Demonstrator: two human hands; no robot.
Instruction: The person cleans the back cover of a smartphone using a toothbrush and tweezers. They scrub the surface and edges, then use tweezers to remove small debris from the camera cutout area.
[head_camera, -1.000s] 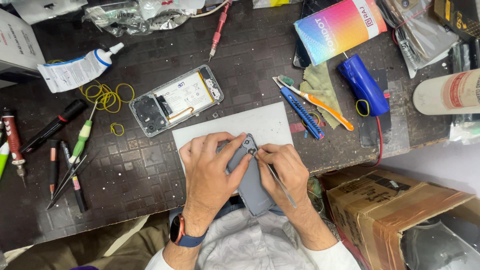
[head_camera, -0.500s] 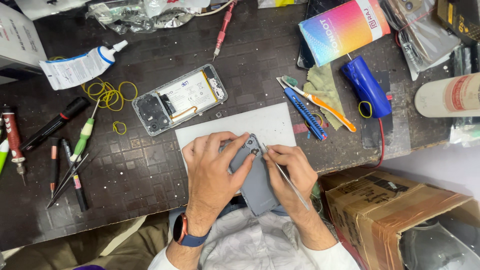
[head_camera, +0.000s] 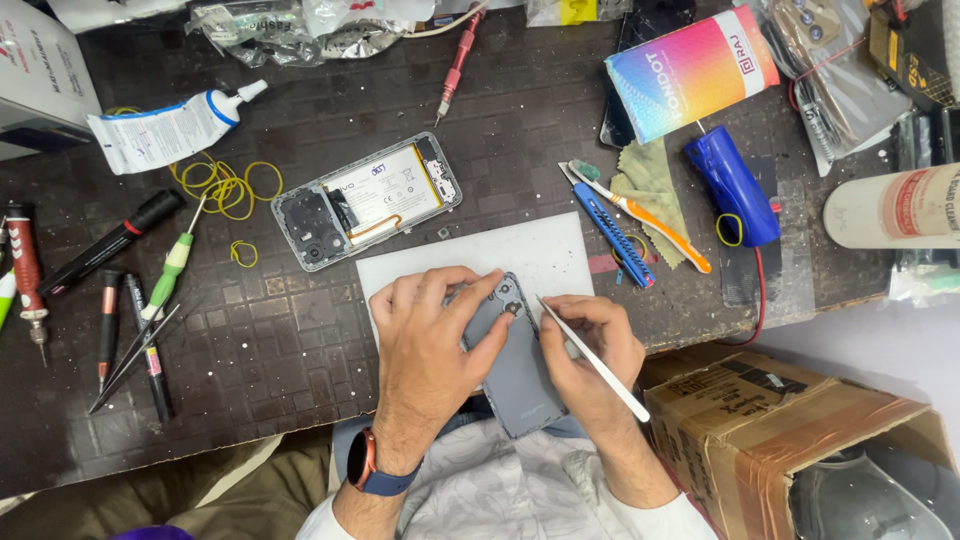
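At the near edge of the counter (head_camera: 300, 380), over a white sheet (head_camera: 540, 250): grey phone back cover (head_camera: 520, 370), held between both hands, long axis running from the camera cutout at the far end down toward the lap, tilted slightly so the lower end overhangs the counter edge. Directly under the hands, no reach needed. Left hand (head_camera: 430, 345) clamped on the cover's left side, fingers curled over the top edge, thumb pressed near the camera cutout; wrist with a dark watch band, forearm rising straight from the lap. Right hand (head_camera: 590, 345) closed on the cover's right edge and also pinching a thin white stick tool (head_camera: 590, 355), laid diagonally, tip pointing up-left toward the cutout, tail pointing down-right. Both equally near; left taking more of the grip, right carrying the tool. Just beyond the sheet, apart from the hands: opened phone body (head_camera: 365, 200) with battery showing, lying aslant. Off to the left, well apart: yellow rubber bands (head_camera: 225, 185), screwdrivers (head_camera: 150, 300). To the right: blue utility knife (head_camera: 610, 225), orange toothbrush (head_camera: 650, 225).
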